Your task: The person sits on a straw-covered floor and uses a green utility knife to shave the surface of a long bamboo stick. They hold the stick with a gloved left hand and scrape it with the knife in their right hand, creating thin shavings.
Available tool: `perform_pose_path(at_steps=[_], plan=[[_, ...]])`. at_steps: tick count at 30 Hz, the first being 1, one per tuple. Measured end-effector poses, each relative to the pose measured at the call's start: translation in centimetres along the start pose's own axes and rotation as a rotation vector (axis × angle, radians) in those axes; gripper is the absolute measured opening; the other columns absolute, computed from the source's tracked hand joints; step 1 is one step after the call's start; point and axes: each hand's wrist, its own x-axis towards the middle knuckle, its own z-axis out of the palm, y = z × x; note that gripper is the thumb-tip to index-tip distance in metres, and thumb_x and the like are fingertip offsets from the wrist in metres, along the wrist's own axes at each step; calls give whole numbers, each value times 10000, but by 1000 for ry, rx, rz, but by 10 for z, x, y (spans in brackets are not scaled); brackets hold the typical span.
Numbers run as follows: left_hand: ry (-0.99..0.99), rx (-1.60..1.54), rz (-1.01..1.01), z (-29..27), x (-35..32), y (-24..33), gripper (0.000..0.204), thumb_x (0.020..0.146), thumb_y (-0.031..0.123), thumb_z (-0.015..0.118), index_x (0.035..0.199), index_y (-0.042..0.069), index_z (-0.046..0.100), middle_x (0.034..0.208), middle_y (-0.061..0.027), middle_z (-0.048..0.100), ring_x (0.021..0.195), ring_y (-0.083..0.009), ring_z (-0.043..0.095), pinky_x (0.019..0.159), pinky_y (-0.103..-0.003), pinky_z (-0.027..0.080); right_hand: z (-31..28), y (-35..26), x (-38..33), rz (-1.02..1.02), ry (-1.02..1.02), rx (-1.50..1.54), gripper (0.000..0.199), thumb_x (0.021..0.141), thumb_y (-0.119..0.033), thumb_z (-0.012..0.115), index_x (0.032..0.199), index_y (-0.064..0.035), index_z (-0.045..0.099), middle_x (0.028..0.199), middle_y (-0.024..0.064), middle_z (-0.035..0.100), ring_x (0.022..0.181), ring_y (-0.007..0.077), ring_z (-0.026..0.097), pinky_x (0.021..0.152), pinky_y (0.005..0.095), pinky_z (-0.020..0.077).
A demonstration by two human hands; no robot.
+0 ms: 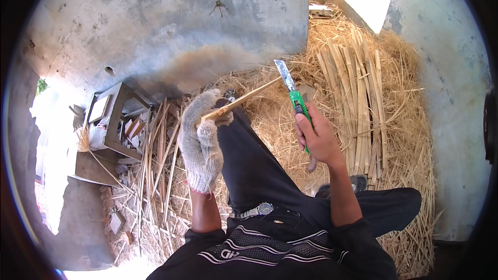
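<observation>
1. The left hand (pixel 201 142) wears a white knitted work glove, and its grip is closed around the near end of a thin bamboo strip (pixel 239 101).
2. The bamboo strip runs up and to the right from the glove, above the person's dark trouser leg (pixel 254 166), with its far end reaching toward the knife blade.
3. The right hand (pixel 316 137) is bare; its grip is wrapped tight around the green handle of a knife (pixel 290 89), held well apart from the gloved hand.
4. The knife's flat steel blade points up and slightly left, and its lower part meets the far end of the strip.
5. A bundle of long split bamboo strips (pixel 358 103) lies on a heap of straw-like shavings (pixel 410 140), just right of the right hand.
6. More loose strips and offcuts (pixel 155 161) lie on the ground left of the glove, beside a small grey stool (pixel 111 119).
7. A wristwatch (pixel 262 209) lies on the person's lap, near the waist.
8. A stained concrete wall (pixel 171 26) stands behind everything.
</observation>
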Motion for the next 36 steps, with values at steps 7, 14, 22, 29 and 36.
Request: perform_pose_path(at_steps=[7,14,22,29,36], plan=[[285,98,144,-4,-14,34,285,839,3,714,1102,-63,630,956,-183,681,817,-234,710,661,-300,622,49,-50,-29,-234,-53,-144,338,977,-193,529,1267,-30,469,757,230,602,708,416,635,612,437,467],[161,224,59,-11,-22,40,248,748,-21,776,983,0,699,962,-126,691,875,-201,658,721,-281,533,63,-54,-40,-258,-130,-144,265,958,-126,524,1197,-19,482,755,225,609,684,418,624,588,466,461],[167,323,26,-9,-25,39,220,774,-102,702,988,-64,663,988,-114,644,868,-172,649,707,-276,569,72,-60,-41,-326,-76,-385,265,939,-125,558,1163,-10,476,764,213,620,650,390,630,536,474,483],[135,293,60,3,-25,31,224,786,-103,695,1003,-67,654,954,-130,639,808,-174,657,684,-284,583,69,-37,-25,-367,28,-454,184,933,-121,563,1049,-10,474,726,186,608,608,360,623,508,445,487],[274,208,21,12,-18,29,255,761,-49,769,995,-32,669,986,-106,646,857,-159,637,714,-259,547,67,-43,-18,-366,58,-418,207,957,-159,550,1086,-12,481,687,183,601,592,354,625,486,440,478]])
